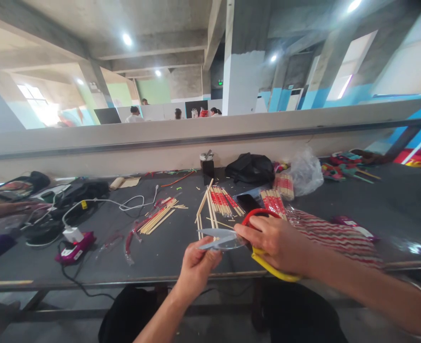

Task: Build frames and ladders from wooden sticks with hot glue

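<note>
My right hand [273, 240] grips a pair of scissors [223, 237] with red and yellow handles, the blades parted and pointing left. Just below the blade tips, my left hand [198, 264] is closed, thumb against fingers, on light wooden chopsticks [210, 209] that stick up and away from it. They look joined into an angled frame; their lower ends are hidden by the hand and blades. Past the blades lie chopsticks in red-printed wrappers [225, 200]. To the left is a pile of loose bare chopsticks [159, 216] beside torn wrappers [129, 245].
A purple power strip [75, 247] with a white charger and cable sits on the dark table [106, 267]. Behind are a lidded cup [206, 166], a black bag [249, 166] and a clear plastic bag [306, 171]. Another person's hand [17, 209] is at far left.
</note>
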`<state>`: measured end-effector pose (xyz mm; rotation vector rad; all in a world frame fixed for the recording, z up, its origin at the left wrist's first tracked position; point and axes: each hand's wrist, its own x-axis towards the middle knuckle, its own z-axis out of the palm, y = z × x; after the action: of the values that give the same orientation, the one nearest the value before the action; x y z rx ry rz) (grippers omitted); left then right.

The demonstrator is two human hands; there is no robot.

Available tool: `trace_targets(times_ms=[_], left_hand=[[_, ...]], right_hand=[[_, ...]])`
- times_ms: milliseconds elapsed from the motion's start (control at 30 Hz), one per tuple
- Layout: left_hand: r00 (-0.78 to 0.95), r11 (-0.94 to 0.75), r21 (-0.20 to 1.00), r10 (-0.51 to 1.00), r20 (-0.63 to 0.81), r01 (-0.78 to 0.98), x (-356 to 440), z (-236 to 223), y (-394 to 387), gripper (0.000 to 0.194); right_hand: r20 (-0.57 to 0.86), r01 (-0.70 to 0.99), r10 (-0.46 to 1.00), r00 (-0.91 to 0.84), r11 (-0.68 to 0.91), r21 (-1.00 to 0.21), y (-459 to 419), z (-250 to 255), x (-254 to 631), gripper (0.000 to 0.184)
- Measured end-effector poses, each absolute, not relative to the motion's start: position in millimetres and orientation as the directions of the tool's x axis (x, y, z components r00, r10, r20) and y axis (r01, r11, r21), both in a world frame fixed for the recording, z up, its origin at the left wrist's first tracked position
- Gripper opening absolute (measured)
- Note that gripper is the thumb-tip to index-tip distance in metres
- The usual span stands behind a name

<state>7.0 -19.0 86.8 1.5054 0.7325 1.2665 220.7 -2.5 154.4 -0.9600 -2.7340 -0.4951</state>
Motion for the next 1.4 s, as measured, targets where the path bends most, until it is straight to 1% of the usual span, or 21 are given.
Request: trace_targets(times_ms=[133, 300, 433, 600, 700, 767, 900, 1000, 1100, 1167, 1200, 1233, 1267, 1333, 1400], left_hand=[[0.223, -0.341, 0.931, 0.905, 0.363, -0.13, 7.4, 85.1, -16.1, 0.042], [0.249, -0.335, 0.935, 0.902, 0.353, -0.114, 8.6, 83.1, -14.7, 0.039], [0.255, -0.321, 0.939, 0.904, 0.343, -0.123, 12.8, 82.6, -15.7, 0.036], [0.24, -0.268, 0.952, 0.924, 0.297, -0.148, 17.1, 84.1, -17.1, 0.037], [0.227, -0.299, 0.944, 0.918, 0.324, -0.138, 15.8, 86.9, -17.6, 0.038], [0.217, -0.318, 0.941, 0.916, 0.337, -0.118, 13.8, 89.0, -17.5, 0.039], [0.213, -0.335, 0.937, 0.913, 0.349, -0.101, 10.6, 90.3, -16.4, 0.041], [0.209, -0.339, 0.936, 0.912, 0.353, -0.1, 11.1, 87.7, -15.4, 0.039], [0.261, -0.326, 0.942, 0.905, 0.337, -0.085, 13.7, 84.0, -14.9, 0.037], [0.286, -0.32, 0.943, 0.899, 0.332, -0.089, 15.0, 83.2, -14.8, 0.04], [0.286, -0.322, 0.942, 0.898, 0.336, -0.095, 15.2, 83.5, -14.7, 0.04], [0.28, -0.326, 0.94, 0.898, 0.34, -0.095, 15.0, 84.2, -14.7, 0.04], [0.275, -0.333, 0.938, 0.897, 0.345, -0.093, 14.5, 85.4, -14.7, 0.039], [0.279, -0.333, 0.937, 0.895, 0.349, -0.105, 13.2, 88.1, -14.9, 0.037], [0.273, -0.298, 0.942, 0.903, 0.331, -0.155, 12.7, 90.4, -15.3, 0.037]], right_hand=[[0.274, 0.648, 0.592, -0.758, 0.73, 0.216, -2.3, 154.0, 221.0, 0.043], [0.297, 0.641, 0.579, -0.759, 0.745, 0.185, -0.8, 156.3, 220.7, 0.049], [0.313, 0.656, 0.604, -0.733, 0.749, 0.091, -3.9, 162.5, 215.8, 0.046], [0.306, 0.668, 0.625, -0.719, 0.742, 0.055, -6.7, 163.7, 211.5, 0.044], [0.282, 0.664, 0.624, -0.729, 0.744, 0.071, -4.2, 160.3, 213.6, 0.04], [0.273, 0.655, 0.611, -0.743, 0.749, 0.105, -1.8, 158.0, 216.2, 0.041], [0.295, 0.654, 0.592, -0.75, 0.733, 0.189, 2.3, 153.5, 221.1, 0.043], [0.326, 0.65, 0.572, -0.753, 0.724, 0.231, 3.6, 150.6, 221.7, 0.042], [0.321, 0.618, 0.538, -0.779, 0.743, 0.255, 2.1, 151.5, 218.8, 0.037], [0.317, 0.597, 0.519, -0.794, 0.764, 0.245, 0.5, 155.6, 216.0, 0.036], [0.333, 0.605, 0.526, -0.783, 0.768, 0.21, 0.0, 158.3, 214.9, 0.036], [0.362, 0.63, 0.553, -0.751, 0.764, 0.138, -0.1, 161.3, 214.1, 0.035], [0.401, 0.665, 0.601, -0.692, 0.746, 0.03, 0.3, 164.0, 213.6, 0.033], [0.476, 0.714, 0.723, -0.5, 0.656, -0.246, 1.6, 167.8, 212.9, 0.028], [0.488, 0.667, 0.819, -0.302, 0.547, -0.505, 2.4, 168.0, 211.0, 0.024]])
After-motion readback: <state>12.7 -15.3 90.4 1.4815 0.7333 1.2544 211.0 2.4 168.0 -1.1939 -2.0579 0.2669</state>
